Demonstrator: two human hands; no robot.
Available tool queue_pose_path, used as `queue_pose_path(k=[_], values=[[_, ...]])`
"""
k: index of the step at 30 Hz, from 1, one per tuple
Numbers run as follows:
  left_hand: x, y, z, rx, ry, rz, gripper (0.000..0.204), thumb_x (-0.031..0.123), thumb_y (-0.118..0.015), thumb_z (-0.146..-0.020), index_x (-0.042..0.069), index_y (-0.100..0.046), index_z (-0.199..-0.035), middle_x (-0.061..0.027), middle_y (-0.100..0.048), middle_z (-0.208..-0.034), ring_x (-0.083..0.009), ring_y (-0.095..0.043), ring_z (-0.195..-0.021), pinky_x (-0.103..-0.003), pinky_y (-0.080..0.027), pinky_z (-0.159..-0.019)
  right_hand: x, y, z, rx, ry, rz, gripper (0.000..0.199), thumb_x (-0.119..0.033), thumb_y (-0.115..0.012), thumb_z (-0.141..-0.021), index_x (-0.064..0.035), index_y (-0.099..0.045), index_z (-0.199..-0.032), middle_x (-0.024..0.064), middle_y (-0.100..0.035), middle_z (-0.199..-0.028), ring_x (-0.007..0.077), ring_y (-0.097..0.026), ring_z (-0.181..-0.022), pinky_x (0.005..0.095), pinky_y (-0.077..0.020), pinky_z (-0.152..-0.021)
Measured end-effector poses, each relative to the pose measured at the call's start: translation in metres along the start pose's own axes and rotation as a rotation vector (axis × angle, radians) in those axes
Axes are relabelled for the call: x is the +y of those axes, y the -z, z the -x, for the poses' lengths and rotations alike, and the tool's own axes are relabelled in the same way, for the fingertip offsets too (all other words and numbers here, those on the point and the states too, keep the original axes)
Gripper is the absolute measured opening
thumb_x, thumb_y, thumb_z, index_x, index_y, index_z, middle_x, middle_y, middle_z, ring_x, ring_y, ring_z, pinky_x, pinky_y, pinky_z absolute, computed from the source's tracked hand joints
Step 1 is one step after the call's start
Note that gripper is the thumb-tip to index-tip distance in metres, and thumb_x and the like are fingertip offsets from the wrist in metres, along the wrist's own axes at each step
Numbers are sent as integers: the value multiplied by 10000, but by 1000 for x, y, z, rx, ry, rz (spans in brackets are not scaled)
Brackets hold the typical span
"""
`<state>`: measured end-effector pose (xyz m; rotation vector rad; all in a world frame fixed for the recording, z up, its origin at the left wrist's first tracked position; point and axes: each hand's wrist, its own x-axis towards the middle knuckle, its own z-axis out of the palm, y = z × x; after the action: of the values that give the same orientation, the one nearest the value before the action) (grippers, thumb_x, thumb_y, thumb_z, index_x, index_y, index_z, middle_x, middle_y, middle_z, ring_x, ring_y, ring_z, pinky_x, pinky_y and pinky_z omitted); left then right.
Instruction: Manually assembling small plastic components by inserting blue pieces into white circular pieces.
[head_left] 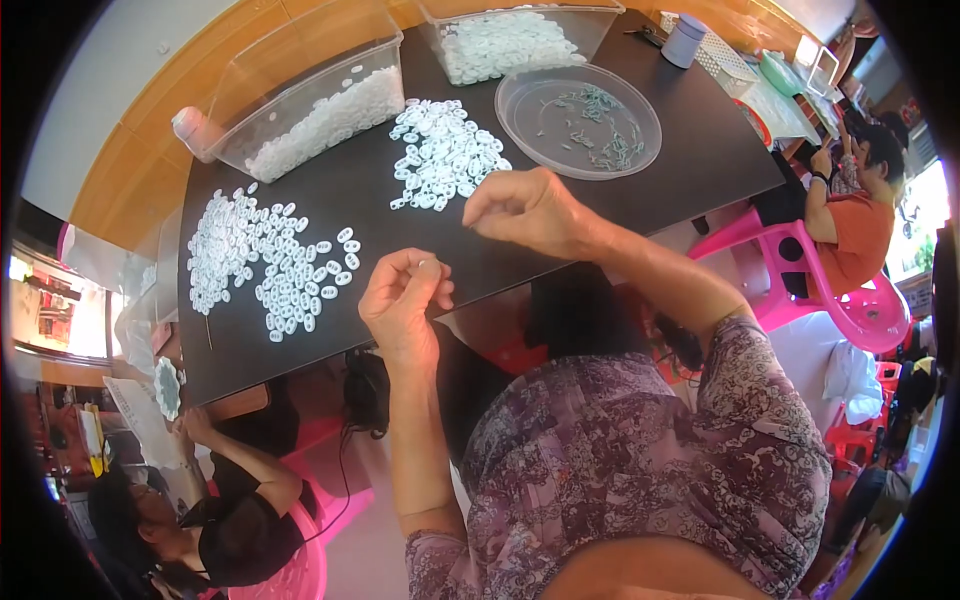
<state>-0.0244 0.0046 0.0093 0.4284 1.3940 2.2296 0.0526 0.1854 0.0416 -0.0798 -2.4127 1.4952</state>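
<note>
My left hand [405, 300] is raised by the table's near edge, thumb and forefinger pinched. A tiny pale spot shows at the fingertips; I cannot tell if it is a small piece or a nail. To its right, my right hand [530, 212] is curled with fingertips together, and whatever it holds is hidden. Behind it lies a pile of small white oval pieces [445, 155] with dark markings. More such ovals are spread in a larger pile [300, 275] on the left. Thin green pieces [605, 140] lie scattered in a round clear lid [510, 120] at the back right.
Two clear plastic tubs, one at the back left [232, 120] and one at the back [605, 28], hold white pieces. A lidded jar [684, 42] stands far right on the dark table [385, 222]. Seated people are at left [250, 530] and right [860, 225], near pink chairs [870, 310].
</note>
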Motion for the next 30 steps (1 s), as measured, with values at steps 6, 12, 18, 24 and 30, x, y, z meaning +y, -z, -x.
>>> queue_pose_path(k=[6,12,18,24,30], values=[[-4,-1,9,19,-31,-15,158,25,-626,-827,-54,-618,-965,-89,-623,-765,-119,-565,-606,-213,-454,-520,-6,-25,1,-58,-58,-284,78,7,-614,-806,6,-619,-883,23,-606,-857,72,-564,-801,216,-452,-712],[-6,3,13,-1,-43,3,141,22,-622,-831,-53,-622,-950,-79,-626,-774,-109,-566,-628,-206,-444,-531,-6,-40,4,26,-87,-375,91,-16,-638,-756,13,-604,-836,27,-603,-764,65,-550,-713,227,-457,-636],[-2,3,17,21,-20,-77,135,16,-623,-826,-37,-628,-949,-56,-627,-774,-83,-551,-632,-189,-433,-539,-10,-44,6,14,-91,-336,96,-38,-647,-763,9,-598,-831,23,-594,-751,63,-543,-702,224,-451,-628],[-4,4,19,1,-130,-258,95,-5,-602,-829,-43,-636,-910,4,-553,-753,-62,-512,-663,-177,-412,-587,-12,-44,7,-4,-97,-247,97,-29,-639,-757,7,-598,-838,23,-591,-745,66,-540,-694,230,-445,-619],[-2,4,22,-7,-254,-488,67,-16,-598,-819,-28,-625,-880,-19,-536,-733,-77,-511,-663,-209,-413,-590,-17,-44,9,-62,-116,-182,113,-7,-627,-785,13,-594,-891,34,-601,-826,70,-556,-769,221,-456,-668]])
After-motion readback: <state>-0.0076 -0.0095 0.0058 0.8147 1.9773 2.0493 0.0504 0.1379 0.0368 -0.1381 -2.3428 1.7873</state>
